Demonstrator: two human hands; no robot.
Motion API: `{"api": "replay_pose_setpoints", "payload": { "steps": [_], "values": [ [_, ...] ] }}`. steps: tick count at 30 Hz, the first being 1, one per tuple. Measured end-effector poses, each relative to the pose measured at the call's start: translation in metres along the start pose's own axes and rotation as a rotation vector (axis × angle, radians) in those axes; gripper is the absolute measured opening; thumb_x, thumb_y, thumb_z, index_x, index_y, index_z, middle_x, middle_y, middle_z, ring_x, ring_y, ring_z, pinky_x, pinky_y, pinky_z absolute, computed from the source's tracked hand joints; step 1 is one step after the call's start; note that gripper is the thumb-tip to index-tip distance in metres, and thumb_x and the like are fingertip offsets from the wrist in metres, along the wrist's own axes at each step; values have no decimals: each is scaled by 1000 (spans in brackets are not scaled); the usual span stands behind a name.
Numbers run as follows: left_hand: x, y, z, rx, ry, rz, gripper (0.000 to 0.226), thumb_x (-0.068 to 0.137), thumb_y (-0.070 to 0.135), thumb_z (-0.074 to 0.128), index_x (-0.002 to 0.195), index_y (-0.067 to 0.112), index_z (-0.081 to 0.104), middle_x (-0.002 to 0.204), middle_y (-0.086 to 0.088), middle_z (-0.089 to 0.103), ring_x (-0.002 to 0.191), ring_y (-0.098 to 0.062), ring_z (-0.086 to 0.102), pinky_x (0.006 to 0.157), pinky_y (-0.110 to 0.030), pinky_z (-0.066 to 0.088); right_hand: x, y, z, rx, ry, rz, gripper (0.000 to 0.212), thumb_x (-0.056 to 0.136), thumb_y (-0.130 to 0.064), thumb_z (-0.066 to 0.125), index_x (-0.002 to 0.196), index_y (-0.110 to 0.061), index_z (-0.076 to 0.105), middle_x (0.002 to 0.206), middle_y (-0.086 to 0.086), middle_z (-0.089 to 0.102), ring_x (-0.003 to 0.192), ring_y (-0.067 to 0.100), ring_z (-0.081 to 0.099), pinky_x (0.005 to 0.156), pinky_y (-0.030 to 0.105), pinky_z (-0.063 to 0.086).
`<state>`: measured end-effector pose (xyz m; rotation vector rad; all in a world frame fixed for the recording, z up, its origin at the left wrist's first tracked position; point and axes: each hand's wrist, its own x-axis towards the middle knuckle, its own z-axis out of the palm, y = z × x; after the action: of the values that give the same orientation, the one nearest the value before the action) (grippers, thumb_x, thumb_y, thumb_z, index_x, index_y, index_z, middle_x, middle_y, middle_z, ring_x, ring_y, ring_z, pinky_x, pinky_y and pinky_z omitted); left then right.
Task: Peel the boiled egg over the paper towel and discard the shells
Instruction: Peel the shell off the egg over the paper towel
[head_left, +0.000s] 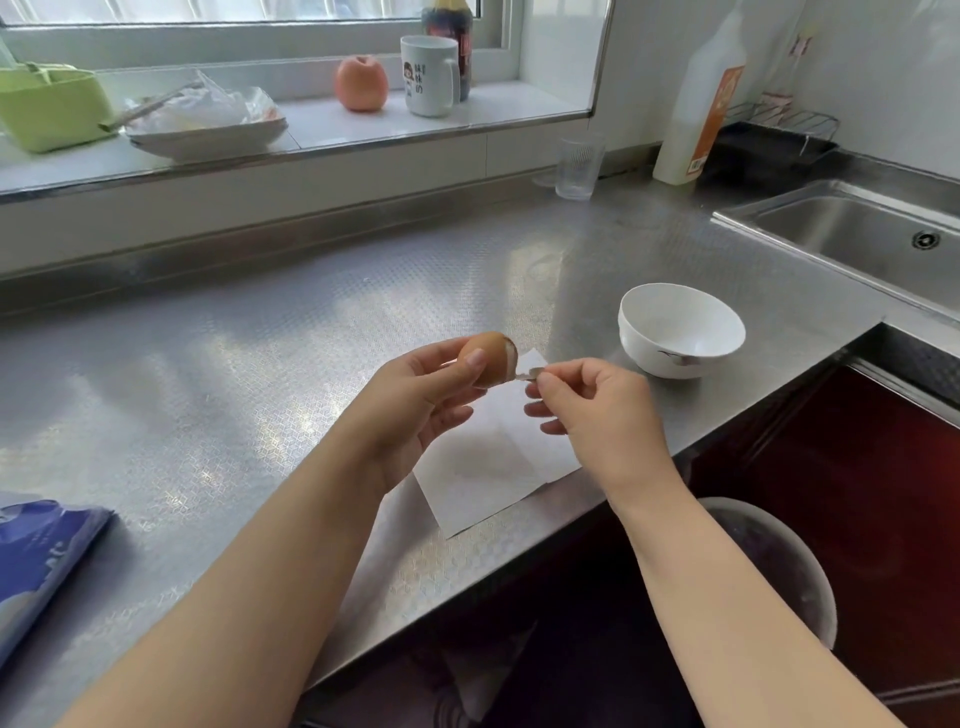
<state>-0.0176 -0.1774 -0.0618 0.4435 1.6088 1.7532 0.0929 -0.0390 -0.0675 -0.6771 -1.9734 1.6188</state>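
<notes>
Above the paper towel (493, 467) near the counter edge (597, 514), left hand (421, 400) grips the egg (485, 361), right hand (597, 410) pinches a shell strip (527, 372).

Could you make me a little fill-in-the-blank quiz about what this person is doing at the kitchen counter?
1. The left hand holds a brown ____.
2. The right hand pinches a piece of ____ pulled from the egg.
3. Under the hands lies a white paper ____ on the counter.
4. The white bowl stands between the paper towel and the ____.

Missing words: egg; shell; towel; sink
</notes>
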Motion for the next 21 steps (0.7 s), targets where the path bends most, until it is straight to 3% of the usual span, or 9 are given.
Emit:
{"api": "replay_pose_setpoints", "payload": {
  "steps": [8, 14, 21],
  "values": [
    [1, 0, 2, -58, 4, 9, 34, 91, 11, 64, 126, 14, 66, 113, -6, 72, 93, -12, 67, 76, -23, 50, -1, 3, -2, -67, -50, 0, 9, 90, -10, 61, 85, -14, 67, 77, 3, 73, 65, 10, 71, 56, 21, 54],
    [1, -1, 4, -87, 43, 17, 40, 91, 5, 64, 130, 12, 61, 127, -13, 67, 102, -16, 66, 77, -23, 53, -2, -1, -5, 169, -112, 105, 9, 93, -7, 58, 92, -6, 67, 85, 9, 74, 71, 16, 73, 58, 23, 56],
    [0, -1, 7, -114, 42, 31, 38, 93, 0, 61, 128, 12, 62, 124, -13, 68, 104, -18, 67, 83, -26, 53, 7, 10, -7, -138, -123, 102, 10, 89, -9, 60, 87, -15, 68, 79, 2, 73, 61, 11, 68, 55, 21, 50]
  ]
}}
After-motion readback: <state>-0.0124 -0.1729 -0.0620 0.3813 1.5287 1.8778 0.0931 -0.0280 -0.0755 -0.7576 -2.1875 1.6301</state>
